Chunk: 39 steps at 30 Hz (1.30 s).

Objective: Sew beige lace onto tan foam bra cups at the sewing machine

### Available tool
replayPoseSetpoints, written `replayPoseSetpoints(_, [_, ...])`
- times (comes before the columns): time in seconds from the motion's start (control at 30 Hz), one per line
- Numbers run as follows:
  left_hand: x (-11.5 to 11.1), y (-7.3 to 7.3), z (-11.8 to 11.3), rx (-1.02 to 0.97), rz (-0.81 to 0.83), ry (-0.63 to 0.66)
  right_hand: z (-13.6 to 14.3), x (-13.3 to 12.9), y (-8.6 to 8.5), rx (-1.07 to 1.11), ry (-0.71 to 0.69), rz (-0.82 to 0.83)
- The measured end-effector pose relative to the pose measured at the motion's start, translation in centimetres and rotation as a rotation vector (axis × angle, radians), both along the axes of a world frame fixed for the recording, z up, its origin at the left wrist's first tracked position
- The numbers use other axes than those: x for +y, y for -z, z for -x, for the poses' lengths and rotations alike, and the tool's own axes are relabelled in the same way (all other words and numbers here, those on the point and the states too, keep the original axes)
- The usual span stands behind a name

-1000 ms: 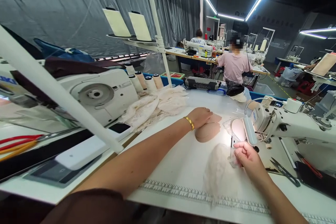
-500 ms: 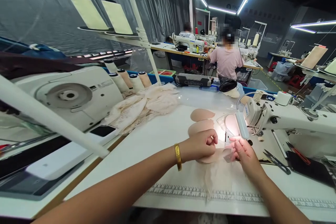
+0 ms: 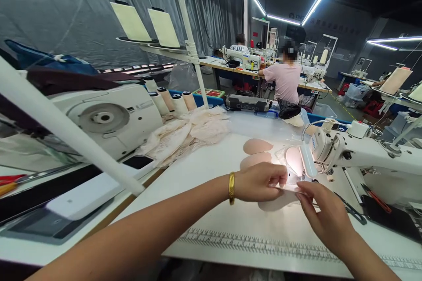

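Note:
My left hand, with a gold bangle at the wrist, is closed on one end of a pale thin fabric piece. The fingers of my right hand pinch the other end, so it spans the short gap between both hands. Beneath them a beige teardrop-shaped piece lies on the white table, partly covered. Two similar beige pieces lie just beyond my left hand. Another rounded pale piece is lit beside the sewing machine and its lamp.
Dark scissors and a red-handled tool lie at the right. A printed ruler runs along the front edge. Crumpled lace fabric, thread cones and another machine are at the left. A person in pink sits ahead.
My hands have come to the same level, with the fabric now drawn between them. The sheer strip that hung down toward the ruler no longer shows. The view has shifted slightly.

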<state>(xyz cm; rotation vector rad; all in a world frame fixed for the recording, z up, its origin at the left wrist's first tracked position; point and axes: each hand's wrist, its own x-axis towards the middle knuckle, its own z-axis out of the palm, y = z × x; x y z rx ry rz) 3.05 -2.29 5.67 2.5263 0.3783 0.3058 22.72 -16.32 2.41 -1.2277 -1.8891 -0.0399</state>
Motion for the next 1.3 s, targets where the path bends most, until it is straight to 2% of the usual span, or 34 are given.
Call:
replayPoseSetpoints(0.07, [0.0,0.1,0.8,-0.116,-0.256,-0.049,0.0,0.5,-0.1,-0.087,0.024,-0.161])
replayPoseSetpoints(0.13, [-0.4,0.5,1.4,-0.183,-0.549,-0.04,-0.2,1.1,0.5,-0.193,0.032,-0.273])
replayPoseSetpoints(0.2, [-1.0,1.4,1.5,-0.154,-0.762,0.014,-0.7,1.9,1.7,-0.32,0.032,-0.29])
replayPoseSetpoints(0.23, [-1.2,1.9,1.4,-0.106,-0.803,0.054,-1.1,2.3,2.3,-0.389,0.023,-0.253])
replayPoseSetpoints(0.33, [-1.5,3.6,0.1,0.014,-0.753,0.168,-2.8,3.6,4.2,-0.595,-0.055,-0.098])
replayPoseSetpoints(0.4, [-1.2,4.5,-1.2,0.043,-0.732,0.2,-4.0,4.1,5.0,-0.669,-0.114,-0.035])
replayPoseSetpoints(0.57, [-0.2,6.8,-3.4,0.1,-0.735,0.103,-5.7,3.9,5.4,-0.552,-0.113,0.056])
replayPoseSetpoints(0.73, [-0.5,8.5,-2.9,-0.125,-0.694,-0.001,-6.1,2.7,5.1,-0.496,-0.085,0.134])
replayPoseSetpoints(1.03, [-0.9,8.8,-3.2,-0.154,-0.729,-0.01,-6.1,2.5,4.3,-0.467,-0.139,0.176])
replayPoseSetpoints(1.3, [-1.3,8.5,-3.5,-0.188,-0.659,-0.007,-6.2,2.4,4.1,-0.453,-0.145,0.212])
